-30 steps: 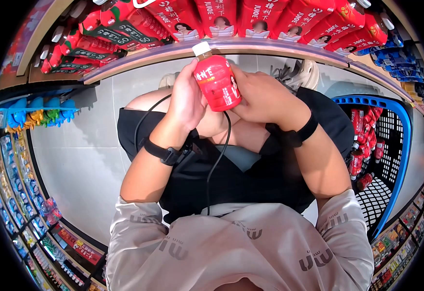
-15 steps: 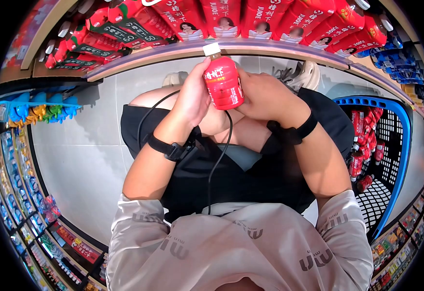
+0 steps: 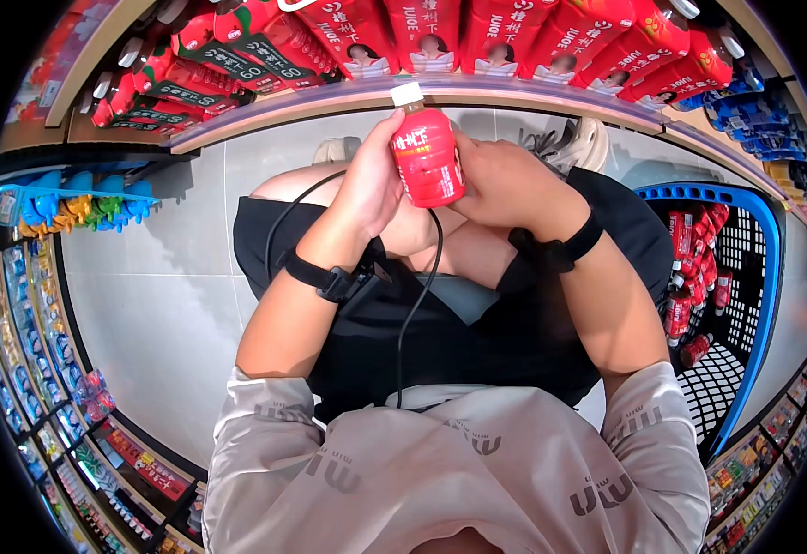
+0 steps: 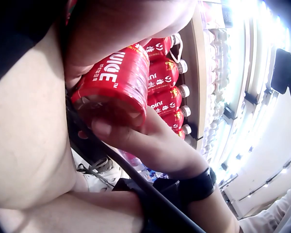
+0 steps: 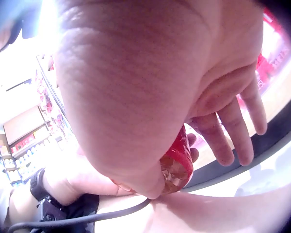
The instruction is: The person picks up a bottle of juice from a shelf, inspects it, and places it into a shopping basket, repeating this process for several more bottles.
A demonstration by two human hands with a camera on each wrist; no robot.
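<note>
A small red juice bottle (image 3: 429,164) with a white cap is held between both hands, in front of the knees and just below the shelf edge. My left hand (image 3: 374,180) grips its left side, thumb up near the neck. From the other side my right hand (image 3: 514,192) holds it low; in the left wrist view the right thumb (image 4: 104,128) lies against the bottle's base. In the right wrist view the bottle's bottom (image 5: 174,174) shows beside that thumb, while several fingers (image 5: 233,126) of the right hand stretch away from it.
Rows of larger red juice bottles (image 3: 422,37) stand on the shelf ahead. A blue-rimmed black basket (image 3: 771,240) at the right holds several small red bottles (image 3: 685,268). A black cable (image 3: 413,319) hangs past the knees. Goods racks (image 3: 34,342) line the left.
The bottle has shifted slightly right in the hands' hold, and its label has turned, so the woman's picture on its right side shows less. Both hands still hold it.
</note>
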